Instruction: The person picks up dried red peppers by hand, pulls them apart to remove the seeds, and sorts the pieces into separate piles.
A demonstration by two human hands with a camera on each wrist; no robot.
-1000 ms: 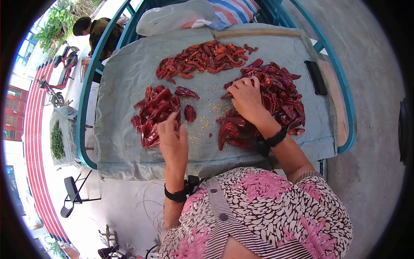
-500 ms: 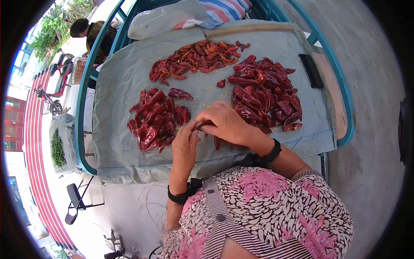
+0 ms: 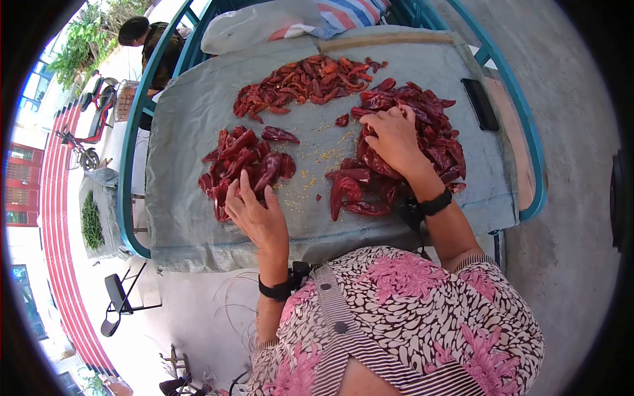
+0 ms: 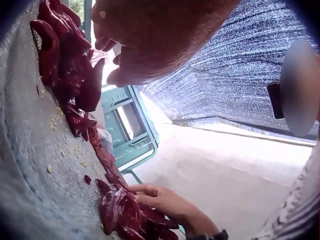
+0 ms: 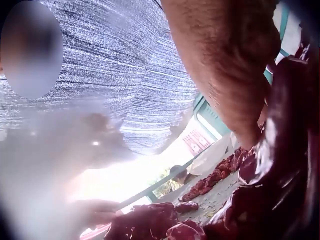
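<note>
In the head view my left hand point(image 3: 257, 214) has its fingers spread at the near edge of the left heap of dark red dried chili peppers point(image 3: 231, 158). A larger glossy chili point(image 3: 268, 170) lies on that heap just beyond the fingertips. My right hand point(image 3: 394, 142) rests over the bigger right heap of chilies point(image 3: 432, 115), thumb apart from the fingers, fingertips among the pods. The right wrist view shows the back of this hand point(image 5: 225, 65) close against shiny pods point(image 5: 280, 130); its fingertips are mostly hidden.
A third heap of smaller, wrinkled chilies point(image 3: 310, 82) lies at the back. Yellow seeds point(image 3: 327, 155) and a small chili piece point(image 3: 342, 120) are scattered between heaps on the grey woven sheet point(image 3: 185, 132). A black phone point(image 3: 480, 105) lies at right. Teal rails point(image 3: 522, 125) border the surface.
Both hands met in the middle around a chili half a second ago, then parted. The left moved to the left heap, where a chili now lies; the right returned to the right heap.
</note>
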